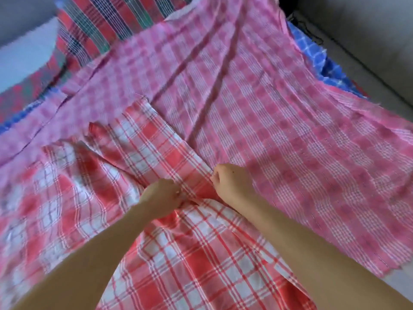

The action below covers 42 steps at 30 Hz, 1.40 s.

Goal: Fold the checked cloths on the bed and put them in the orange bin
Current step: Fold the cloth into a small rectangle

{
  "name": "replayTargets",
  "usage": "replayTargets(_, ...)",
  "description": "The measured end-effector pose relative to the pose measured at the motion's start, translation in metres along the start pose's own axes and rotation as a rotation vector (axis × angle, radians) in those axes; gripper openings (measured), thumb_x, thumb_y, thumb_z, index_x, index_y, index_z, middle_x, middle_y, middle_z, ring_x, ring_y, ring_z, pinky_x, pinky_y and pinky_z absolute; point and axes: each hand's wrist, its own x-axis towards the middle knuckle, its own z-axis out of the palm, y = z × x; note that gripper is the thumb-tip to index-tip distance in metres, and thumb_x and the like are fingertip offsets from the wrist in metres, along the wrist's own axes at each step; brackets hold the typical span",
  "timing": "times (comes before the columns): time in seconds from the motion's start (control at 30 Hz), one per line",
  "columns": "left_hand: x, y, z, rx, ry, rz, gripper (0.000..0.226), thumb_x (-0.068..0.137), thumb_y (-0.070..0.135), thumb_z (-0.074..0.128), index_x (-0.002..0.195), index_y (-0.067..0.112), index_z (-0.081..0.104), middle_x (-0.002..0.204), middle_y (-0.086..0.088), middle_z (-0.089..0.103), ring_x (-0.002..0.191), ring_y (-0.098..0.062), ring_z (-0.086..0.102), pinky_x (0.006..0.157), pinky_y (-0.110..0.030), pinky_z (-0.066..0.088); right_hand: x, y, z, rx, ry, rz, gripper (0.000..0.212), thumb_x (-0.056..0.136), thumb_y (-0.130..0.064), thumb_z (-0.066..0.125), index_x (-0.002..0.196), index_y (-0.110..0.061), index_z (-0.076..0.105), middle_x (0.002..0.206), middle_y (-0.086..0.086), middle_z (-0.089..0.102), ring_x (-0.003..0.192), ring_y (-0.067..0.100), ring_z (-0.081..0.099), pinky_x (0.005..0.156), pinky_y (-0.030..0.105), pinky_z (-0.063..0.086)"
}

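Your left hand (162, 196) and right hand (232, 182) each pinch the red-and-white checked cloth (178, 256), rumpled atop the pink checked cloth (268, 108); light, limp fabric, probably best gripped at its corners.

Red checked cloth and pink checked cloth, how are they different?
The red checked cloth has big, bold red and white squares; the pink checked cloth has smaller, paler checks. The red checked cloth is rumpled and pinched by the left hand and right hand; the pink checked cloth lies spread out, ungripped. The red one lies on top of the pink one. Both are checked.
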Motion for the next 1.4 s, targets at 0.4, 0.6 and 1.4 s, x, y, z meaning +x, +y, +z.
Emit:
replayTargets(0.4,-0.02,-0.156,0.048,-0.419,0.103,-0.816,0.047,0.093,0.049,0.043,0.118,0.01,0.049,0.103,-0.021,0.063,0.096,-0.036,0.062,0.079,-0.037,0.047,0.043,-0.103,0.085,-0.189,-0.455,-0.34,0.029,0.084,-0.037,0.061,0.104,-0.017,0.058,0.111,0.006,0.063,0.107,0.028,0.058,0.081,0.032,0.043)
replayTargets(0.6,-0.029,-0.169,0.069,-1.15,0.398,-0.917,0.059,0.081,0.065,0.054,0.077,0.007,0.059,0.074,-0.014,0.067,0.071,-0.028,0.064,0.074,-0.039,0.054,0.008,-0.123,0.104,-0.052,-0.291,-0.804,0.02,0.058,-0.015,0.07,0.071,-0.023,0.057,0.06,-0.005,0.06,0.057,0.019,0.061,0.045,0.023,0.035)
replayTargets(1.4,-0.097,-0.205,0.11,-0.549,0.897,-0.545,0.023,0.085,0.023,0.047,0.081,0.008,0.064,0.078,-0.008,0.061,0.071,-0.031,0.055,0.067,-0.041,0.044,0.014,-0.218,0.157,-0.234,-0.086,-0.842,0.018,0.067,-0.006,0.069,0.064,-0.017,0.056,0.062,-0.001,0.054,0.06,0.021,0.056,0.057,0.031,0.04)
